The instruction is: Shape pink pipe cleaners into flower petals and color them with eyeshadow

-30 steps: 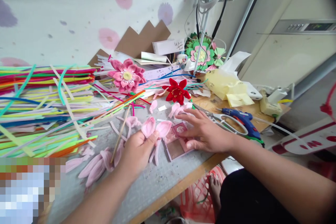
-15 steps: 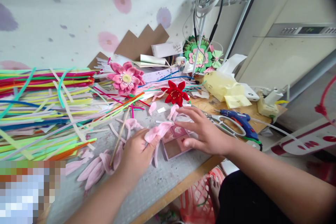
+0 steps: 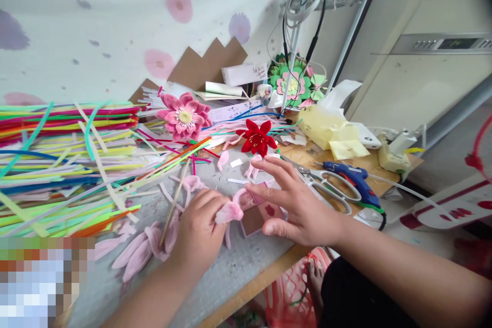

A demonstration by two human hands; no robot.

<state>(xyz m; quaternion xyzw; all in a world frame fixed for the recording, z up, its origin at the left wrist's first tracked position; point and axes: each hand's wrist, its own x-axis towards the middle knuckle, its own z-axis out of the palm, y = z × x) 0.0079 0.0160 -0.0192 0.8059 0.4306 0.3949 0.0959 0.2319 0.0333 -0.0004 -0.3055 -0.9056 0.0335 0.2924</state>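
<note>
My left hand [image 3: 203, 228] pinches a pale pink fuzzy petal [image 3: 229, 212] made of pipe cleaner, one end of it curling up and to the right. Just right of it, my right hand [image 3: 292, 202] is held with fingers spread and nothing in them. Partly hidden beneath that hand lies a small powder palette [image 3: 251, 221] with pink and brown pans. More pink petals [image 3: 134, 253] are heaped left of my left hand, beside a thin wooden stick [image 3: 175, 205]. A smaller pink piece [image 3: 253, 166] lies beyond my right fingertips.
Bundles of coloured pipe cleaners [image 3: 69, 164] cover the left side. A pink flower [image 3: 185, 116] and a red flower [image 3: 257, 137] stand at the back. Scissors [image 3: 334, 189] and a blue glue gun [image 3: 359, 184] lie at right, near a yellow tissue pack [image 3: 326, 128].
The petal in my left hand has turned, its free end now curling upward instead of lying flat. My right hand has shifted slightly, staying spread.
</note>
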